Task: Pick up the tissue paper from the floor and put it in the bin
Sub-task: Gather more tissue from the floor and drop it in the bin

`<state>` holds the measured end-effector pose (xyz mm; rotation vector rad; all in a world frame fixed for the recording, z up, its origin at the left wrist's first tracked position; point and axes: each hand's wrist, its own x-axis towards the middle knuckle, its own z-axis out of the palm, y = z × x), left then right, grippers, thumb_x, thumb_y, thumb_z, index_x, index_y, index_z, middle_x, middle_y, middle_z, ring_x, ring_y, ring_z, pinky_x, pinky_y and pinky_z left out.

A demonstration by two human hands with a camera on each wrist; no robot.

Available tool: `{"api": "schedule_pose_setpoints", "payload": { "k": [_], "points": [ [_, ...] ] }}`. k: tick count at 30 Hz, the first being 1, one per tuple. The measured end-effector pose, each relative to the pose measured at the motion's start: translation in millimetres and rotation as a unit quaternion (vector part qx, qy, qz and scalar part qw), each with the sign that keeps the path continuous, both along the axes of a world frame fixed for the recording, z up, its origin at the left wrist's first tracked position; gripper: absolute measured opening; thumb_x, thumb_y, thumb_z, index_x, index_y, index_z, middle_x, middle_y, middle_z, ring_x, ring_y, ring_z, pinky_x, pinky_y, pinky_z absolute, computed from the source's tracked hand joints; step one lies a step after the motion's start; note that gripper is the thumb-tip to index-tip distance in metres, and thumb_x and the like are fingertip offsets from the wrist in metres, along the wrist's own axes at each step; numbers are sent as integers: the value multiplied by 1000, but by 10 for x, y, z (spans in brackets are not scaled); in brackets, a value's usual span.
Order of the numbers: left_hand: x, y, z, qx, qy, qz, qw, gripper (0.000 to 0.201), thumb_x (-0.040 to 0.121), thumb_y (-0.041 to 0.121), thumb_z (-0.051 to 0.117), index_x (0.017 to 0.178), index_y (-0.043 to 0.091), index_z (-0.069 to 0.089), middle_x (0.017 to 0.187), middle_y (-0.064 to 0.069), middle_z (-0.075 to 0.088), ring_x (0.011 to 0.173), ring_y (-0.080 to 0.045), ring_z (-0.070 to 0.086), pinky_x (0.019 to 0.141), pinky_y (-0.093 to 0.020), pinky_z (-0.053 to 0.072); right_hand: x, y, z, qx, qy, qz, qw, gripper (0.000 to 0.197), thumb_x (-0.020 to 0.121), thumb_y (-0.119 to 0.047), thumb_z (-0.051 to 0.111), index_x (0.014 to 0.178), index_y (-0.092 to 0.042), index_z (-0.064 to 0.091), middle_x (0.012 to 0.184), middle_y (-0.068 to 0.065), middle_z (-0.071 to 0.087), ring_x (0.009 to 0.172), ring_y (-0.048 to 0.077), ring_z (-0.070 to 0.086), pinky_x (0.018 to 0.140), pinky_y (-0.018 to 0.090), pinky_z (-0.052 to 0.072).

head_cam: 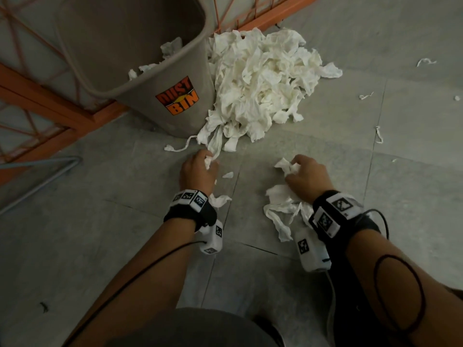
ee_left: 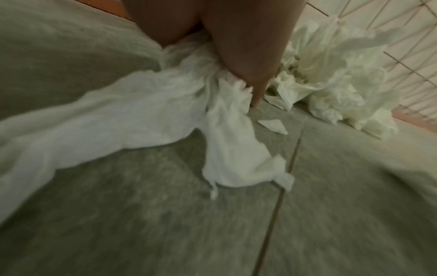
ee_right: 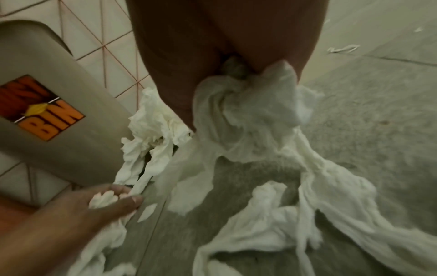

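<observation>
A big heap of white tissue paper (head_cam: 263, 78) lies on the grey floor against a grey bin (head_cam: 140, 63) marked DUST BIN. The bin (ee_right: 47, 97) holds a few tissues. My left hand (head_cam: 200, 169) grips a bunch of tissue (ee_left: 165, 104) at the heap's near end. My right hand (head_cam: 305, 174) grips another crumpled bunch (ee_right: 248, 115), with more tissue (head_cam: 283, 209) trailing on the floor beneath the wrist. In the right wrist view the left hand (ee_right: 104, 198) shows tissue between its fingers.
An orange metal grid frame (head_cam: 50, 103) runs behind the bin along the tiled wall. Small tissue scraps (head_cam: 378, 134) lie scattered on the floor to the right. A grey wire leg (head_cam: 45, 171) reaches in from the left.
</observation>
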<state>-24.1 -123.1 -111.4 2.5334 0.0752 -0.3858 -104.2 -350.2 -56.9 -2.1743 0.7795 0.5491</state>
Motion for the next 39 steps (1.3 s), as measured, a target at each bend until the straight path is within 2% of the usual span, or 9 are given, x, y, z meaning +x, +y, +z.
{"api": "schedule_pose_setpoints", "payload": {
  "k": [4,9,12,22,25,28,33,35,39],
  "points": [
    [54,51,103,-13,-70,-3,997,17,88,27,61,92,11,65,97,-10,64,86,-23,58,73,-28,43,-275,100,-55,-4,-54,58,997,35,84,0,47,110,-22,55,118,10,51,89,21,48,77,30,39],
    [-119,129,362,-93,-141,26,985,9,79,14,68,86,8,67,87,-8,67,76,-22,62,68,-33,51,-546,187,-185,6,5,106,994,56,80,-49,65,128,-40,39,125,1,43,101,21,53,88,38,50],
    [-139,241,435,-128,-126,70,981,16,80,5,64,93,14,57,86,-3,68,76,-24,66,70,-39,57,-674,260,-244,-27,58,164,984,75,70,-49,73,133,-43,32,131,3,36,119,29,46,97,44,45],
    [399,205,100,11,47,117,992,47,87,36,64,128,18,51,128,-17,59,115,-36,58,93,-41,50,-587,258,-328,-17,5,153,988,21,86,-26,61,105,-17,61,111,8,59,108,31,56,85,34,42],
    [482,171,46,63,22,86,994,35,92,29,58,115,4,62,120,-22,64,114,-38,59,91,-41,48,-481,263,-244,-10,-65,133,989,5,84,-14,61,86,-16,57,92,3,52,92,30,56,74,28,36],
    [390,169,85,57,57,53,995,34,92,28,55,110,1,65,116,-21,67,110,-37,62,91,-40,50,-292,299,-66,18,-145,85,986,10,84,-3,57,92,-9,59,93,3,49,84,27,52,72,28,36],
    [-3,194,481,-50,14,20,998,17,85,24,65,88,8,68,87,-9,72,82,-23,67,74,-26,50,99,460,343,127,-232,26,964,17,91,-8,41,87,-24,45,84,5,64,58,32,64,52,46,56],
    [-152,191,780,-89,-44,6,995,17,82,18,68,71,13,56,60,3,59,56,-2,54,58,-18,43,281,563,549,190,-249,3,950,22,93,-5,38,87,-25,46,80,2,65,46,22,58,42,32,50],
    [-219,170,1518,-164,-166,-13,972,30,87,18,68,68,20,44,50,6,45,46,-8,44,45,-17,32,647,784,1096,256,-326,21,910,20,92,-5,45,82,-18,56,76,2,61,59,10,52,53,22,41]
  ]
}}
